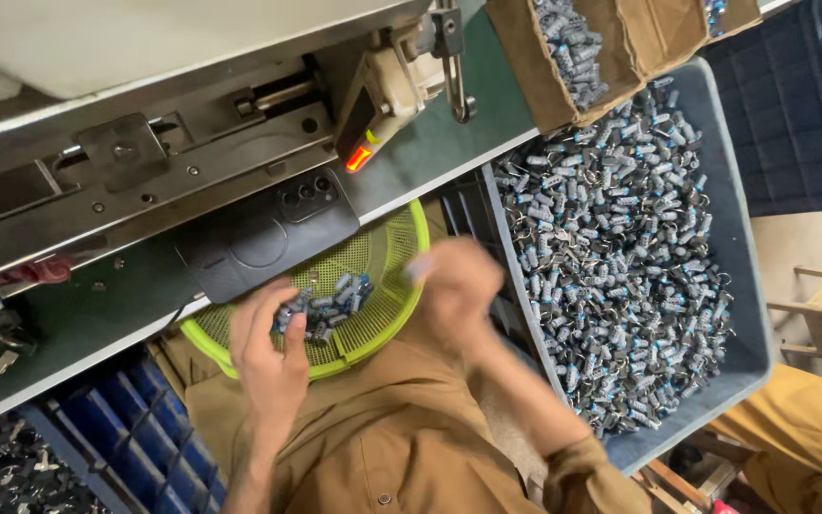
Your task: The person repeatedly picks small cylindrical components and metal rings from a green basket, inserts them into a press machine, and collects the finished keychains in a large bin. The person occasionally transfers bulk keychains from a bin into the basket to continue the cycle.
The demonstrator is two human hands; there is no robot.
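Small grey metal cylindrical parts [327, 303] heaped in a round lime-green perforated plastic basket [387, 305], resting on the lap below the bench edge. Left hand [270, 354] over the near rim, fingers curled shut on a few of those parts. Right hand [457, 293] just beside the basket's right rim, motion-blurred, grip impossible to tell. At right, a large grey plastic bin [736, 247] packed with similar parts. Above, a brown cardboard box [525, 52], a black phone [264, 233] on the green bench, and a metal machine [387, 86].
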